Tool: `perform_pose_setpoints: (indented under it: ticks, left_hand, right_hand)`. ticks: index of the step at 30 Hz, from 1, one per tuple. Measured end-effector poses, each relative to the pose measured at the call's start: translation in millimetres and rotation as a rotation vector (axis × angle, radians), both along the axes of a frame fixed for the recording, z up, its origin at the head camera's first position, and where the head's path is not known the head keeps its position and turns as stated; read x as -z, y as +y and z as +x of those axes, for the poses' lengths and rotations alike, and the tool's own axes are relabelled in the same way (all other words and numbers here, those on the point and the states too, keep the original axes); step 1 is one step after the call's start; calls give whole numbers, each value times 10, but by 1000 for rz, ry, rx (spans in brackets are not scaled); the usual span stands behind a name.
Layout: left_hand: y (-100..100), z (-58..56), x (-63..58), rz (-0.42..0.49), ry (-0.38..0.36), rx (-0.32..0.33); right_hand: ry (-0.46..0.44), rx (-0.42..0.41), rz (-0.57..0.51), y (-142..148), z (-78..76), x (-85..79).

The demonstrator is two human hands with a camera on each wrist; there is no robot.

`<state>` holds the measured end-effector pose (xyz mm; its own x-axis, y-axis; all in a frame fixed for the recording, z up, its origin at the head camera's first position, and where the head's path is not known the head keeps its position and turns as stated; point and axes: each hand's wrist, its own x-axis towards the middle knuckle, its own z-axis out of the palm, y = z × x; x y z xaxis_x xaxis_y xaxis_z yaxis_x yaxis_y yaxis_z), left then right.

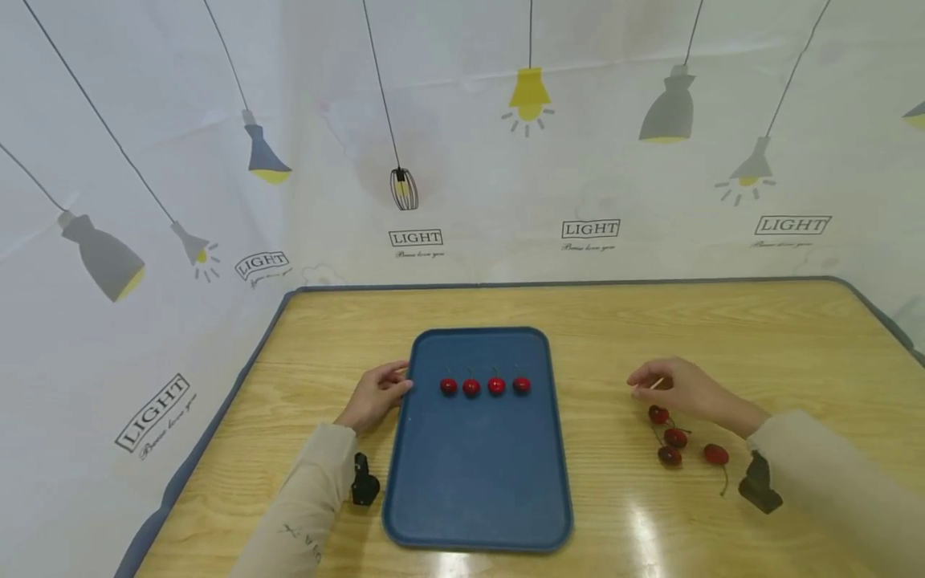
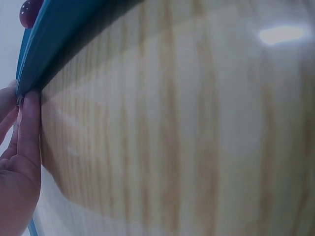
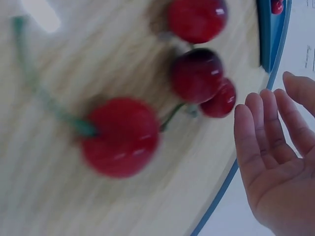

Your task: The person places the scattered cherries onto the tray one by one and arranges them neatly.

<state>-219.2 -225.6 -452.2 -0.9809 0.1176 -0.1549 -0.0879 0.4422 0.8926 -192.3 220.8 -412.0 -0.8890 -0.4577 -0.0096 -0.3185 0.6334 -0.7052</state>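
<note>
My left hand [image 1: 377,393] is at the left rim of a blue tray [image 1: 477,498], pinching that rim between thumb and fingers in the left wrist view. On the tray's upper half several red cherries [image 1: 471,388] sit in a row, stems pointing away. My right hand [image 1: 679,385] hovers beyond a small group of loose cherries [image 1: 675,437] on the table. Its fingers [image 3: 273,125] are loosely bent and apart, with nothing between them. One cherry [image 1: 716,454] lies a little to the right of the group, its green stem [image 3: 49,101] toward me.
The wooden table [image 1: 600,321] has a dark blue edge [image 1: 650,281] at the back. Behind it hangs a white cloth [image 1: 477,177] printed with lamps. Black wrist cameras, one [image 1: 364,482] by the tray and one [image 1: 760,483] by the loose cherries, hang below the sleeves.
</note>
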Motion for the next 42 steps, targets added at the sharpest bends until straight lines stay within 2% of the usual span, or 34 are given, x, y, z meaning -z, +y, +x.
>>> perform_pose_setpoints:
  ticks: [6, 10, 17, 22, 28, 32, 42]
  left_hand:
    - [1, -1, 3, -12, -2, -7]
    - [4, 8, 1, -17, 4, -8]
    - [8, -2, 5, 15, 16, 7]
    - [7, -3, 19, 17, 16, 12]
    - [-11, -8, 26, 21, 20, 18]
    - [-18, -5, 13, 17, 27, 15]
    - [-3, 10, 29, 20, 38, 11]
  right_hand:
    - [-24, 86, -10, 148, 106, 58]
    - [-6, 125, -2, 218, 162, 67]
    - [14, 102, -12, 350, 229, 112]
    - [27, 116, 17, 438, 300, 149]
    - [2, 152, 74, 508, 384, 195]
    - [-1, 157, 112, 521, 402, 236]
    - [17, 145, 128, 467, 451, 287]
